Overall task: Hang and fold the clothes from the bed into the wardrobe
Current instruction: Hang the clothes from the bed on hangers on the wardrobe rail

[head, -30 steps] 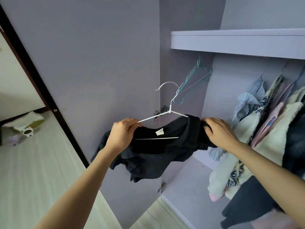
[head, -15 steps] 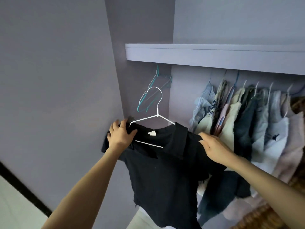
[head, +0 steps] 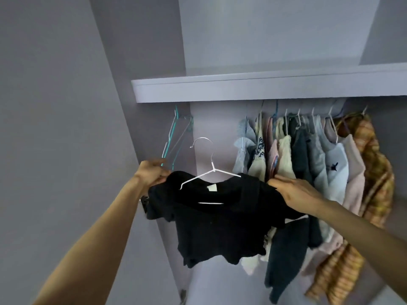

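Garment status: the black shirt sits on the white wire hanger, held in the open space below the wardrobe shelf, between the empty teal hangers at the left wall and the row of hung clothes to the right. My left hand pinches the left shoulder of the shirt with fingers curled onto the cloth. My right hand lies on the right shoulder; its fingers look fairly straight, and I cannot tell whether they close under the fabric. The hook points up and hangs free, not yet on a rail; the rail itself is hidden behind the shelf front. Procedure, as I judge it: first seat both shoulders evenly on the wire, since the collar looks shifted to one side. Then move one hand to the hanger neck, raise the hook under the shelf, and lower it onto the rail in the gap left of the hung row. Risk: the thin wire lets cloth slide, so I should keep the hanger level while lifting.
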### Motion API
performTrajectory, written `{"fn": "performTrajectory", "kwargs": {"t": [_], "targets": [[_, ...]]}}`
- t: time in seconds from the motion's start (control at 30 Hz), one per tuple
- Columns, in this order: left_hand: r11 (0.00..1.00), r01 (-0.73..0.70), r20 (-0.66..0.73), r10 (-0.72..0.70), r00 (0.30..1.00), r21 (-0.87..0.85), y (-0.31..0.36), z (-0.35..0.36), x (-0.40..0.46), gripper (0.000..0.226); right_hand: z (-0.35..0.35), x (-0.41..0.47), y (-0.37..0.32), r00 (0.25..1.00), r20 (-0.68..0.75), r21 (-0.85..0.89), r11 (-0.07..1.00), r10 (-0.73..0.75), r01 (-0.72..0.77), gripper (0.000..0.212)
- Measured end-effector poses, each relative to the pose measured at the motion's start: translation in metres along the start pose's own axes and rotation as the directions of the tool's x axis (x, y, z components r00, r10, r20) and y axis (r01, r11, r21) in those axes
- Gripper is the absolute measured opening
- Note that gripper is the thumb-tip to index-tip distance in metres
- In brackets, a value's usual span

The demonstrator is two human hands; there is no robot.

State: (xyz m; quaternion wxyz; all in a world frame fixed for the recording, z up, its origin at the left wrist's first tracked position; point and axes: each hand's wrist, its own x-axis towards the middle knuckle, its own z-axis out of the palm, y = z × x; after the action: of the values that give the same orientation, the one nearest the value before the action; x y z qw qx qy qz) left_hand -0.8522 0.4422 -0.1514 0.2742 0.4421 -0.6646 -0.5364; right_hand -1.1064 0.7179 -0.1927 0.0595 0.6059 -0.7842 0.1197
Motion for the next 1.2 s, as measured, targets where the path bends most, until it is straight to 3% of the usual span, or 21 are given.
{"fn": "performTrajectory", "kwargs": {"t": [0.07, 0.17, 0.3, 0.4, 0.53, 0.67, 0.77, 0.87, 0.97, 1.1, 1.2], "targets": [[0.999, -0.05, 0.027, 0.05, 0.998, -0.002, 0.01, 0.002, 0.006, 0.047, 0.003, -0.003, -0.017, 0.994, 0.041, 0.072, 0.992, 0.103, -0.106, 0.024], [0.974, -0.174, 0.017, 0.173, 0.985, 0.147, 0.02, 0.012, 0.012, 0.045, 0.016, 0.002, -0.049, 0.959, 0.041, 0.196, 0.939, 0.281, -0.283, 0.016], [0.873, -0.336, -0.086, 0.388, 0.918, 0.353, 0.023, 0.021, 0.017, 0.045, 0.029, 0.025, -0.083, 0.855, 0.043, 0.448, 0.755, 0.517, -0.479, 0.015], [0.75, -0.511, -0.123, 0.605, 0.787, 0.42, 0.038, 0.025, 0.014, 0.046, 0.026, 0.047, -0.1, 0.777, 0.041, 0.563, 0.628, 0.628, -0.537, 0.009], [0.482, -0.633, -0.111, 0.839, 0.533, 0.605, 0.058, 0.033, 0.009, 0.054, 0.019, 0.073, -0.107, 0.784, 0.124, 0.649, 0.547, 0.609, -0.528, 0.015], [0.201, -0.622, 0.058, 0.927, 0.37, 0.756, 0.07, 0.046, 0.02, 0.07, 0.022, 0.1, -0.1, 0.755, 0.018, 0.574, 0.612, 0.656, -0.545, 0.022], [0.064, -0.571, 0.159, 0.93, 0.332, 0.819, 0.078, 0.054, 0.036, 0.074, 0.028, 0.114, -0.098, 0.722, -0.129, 0.495, 0.675, 0.679, -0.546, 0.024], [0.036, -0.539, 0.191, 0.914, 0.359, 0.841, 0.079, 0.065, 0.055, 0.079, 0.036, 0.129, -0.091, 0.72, -0.284, 0.385, 0.763, 0.634, -0.52, 0.026], [0.034, -0.524, 0.166, 0.93, 0.329, 0.851, 0.076, 0.073, 0.072, 0.087, 0.039, 0.154, -0.08, 0.712, -0.392, 0.257, 0.813, 0.582, -0.523, 0.025], [0.027, -0.498, 0.124, 0.956, 0.266, 0.867, 0.074, 0.079, 0.083, 0.09, 0.033, 0.187, -0.068, 0.719, -0.388, 0.233, 0.816, 0.577, -0.529, 0.021], [0.016, -0.472, 0.134, 0.95, 0.283, 0.881, 0.074, 0.079, 0.083, 0.094, 0.04, 0.196, -0.063, 0.732, -0.312, 0.203, 0.795, 0.606, -0.571, 0.024]]}}
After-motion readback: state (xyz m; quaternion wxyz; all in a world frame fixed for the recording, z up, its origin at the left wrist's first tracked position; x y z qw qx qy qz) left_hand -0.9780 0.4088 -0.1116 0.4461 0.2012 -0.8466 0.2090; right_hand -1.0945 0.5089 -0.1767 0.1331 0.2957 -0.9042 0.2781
